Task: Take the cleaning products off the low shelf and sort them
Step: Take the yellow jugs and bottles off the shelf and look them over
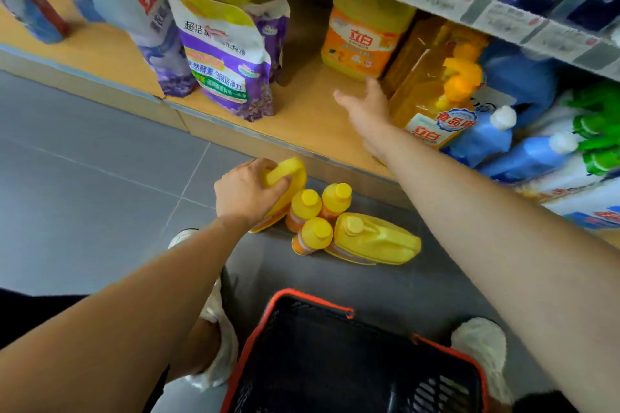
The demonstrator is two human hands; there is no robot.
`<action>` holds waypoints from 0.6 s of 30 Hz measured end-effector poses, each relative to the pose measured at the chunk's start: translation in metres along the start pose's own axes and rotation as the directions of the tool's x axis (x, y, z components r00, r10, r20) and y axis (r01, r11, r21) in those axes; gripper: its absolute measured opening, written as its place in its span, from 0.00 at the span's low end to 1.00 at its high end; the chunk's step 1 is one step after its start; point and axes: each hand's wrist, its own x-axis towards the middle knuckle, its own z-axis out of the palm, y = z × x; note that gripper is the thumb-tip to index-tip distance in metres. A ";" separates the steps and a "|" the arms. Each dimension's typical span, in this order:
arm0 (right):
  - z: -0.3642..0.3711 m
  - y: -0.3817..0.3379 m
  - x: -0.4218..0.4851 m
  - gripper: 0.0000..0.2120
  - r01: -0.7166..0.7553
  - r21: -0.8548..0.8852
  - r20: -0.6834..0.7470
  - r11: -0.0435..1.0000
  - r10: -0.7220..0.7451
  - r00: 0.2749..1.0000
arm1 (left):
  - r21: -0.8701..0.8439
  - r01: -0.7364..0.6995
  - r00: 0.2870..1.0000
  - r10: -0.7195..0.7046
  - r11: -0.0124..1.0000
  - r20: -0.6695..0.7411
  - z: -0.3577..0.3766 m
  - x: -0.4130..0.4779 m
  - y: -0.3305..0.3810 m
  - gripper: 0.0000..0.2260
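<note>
My left hand [246,189] grips the top of a yellow detergent jug [288,184] standing on the grey floor in front of the low shelf [302,117]. Beside it stand three small yellow bottles [317,211], and another yellow jug [374,240] lies on its side. My right hand [367,107] is stretched over the shelf with fingers apart, holding nothing, just in front of an orange-labelled yellow jug [364,33] and next to a large amber bottle with a yellow handle [432,84].
Purple and white detergent pouches [224,54] stand on the shelf to the left. Blue bottles [493,137] and green-capped ones [597,131] crowd the right end. A black basket with a red rim [335,305] sits on the floor between my feet. An upper shelf edge [469,0] overhangs.
</note>
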 end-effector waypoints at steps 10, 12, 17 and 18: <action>0.014 0.017 0.075 0.48 -0.066 0.259 -0.106 0.964 0.096 0.990 | -0.177 0.041 0.998 -0.032 0.983 0.051 0.003 0.007 0.000 0.26; 0.014 0.018 0.075 0.47 -0.041 0.286 -0.121 0.957 0.078 0.990 | -0.180 0.039 0.998 -0.030 0.983 0.052 0.003 0.007 0.000 0.26; 0.011 0.031 0.074 0.35 0.015 0.291 -0.156 0.957 0.032 0.987 | -0.191 0.024 0.999 -0.016 0.981 0.046 0.004 0.007 0.000 0.26; 0.011 0.032 0.076 0.32 0.012 0.287 -0.170 0.958 0.038 0.985 | -0.192 0.022 0.999 -0.014 0.981 0.046 0.005 0.008 0.000 0.26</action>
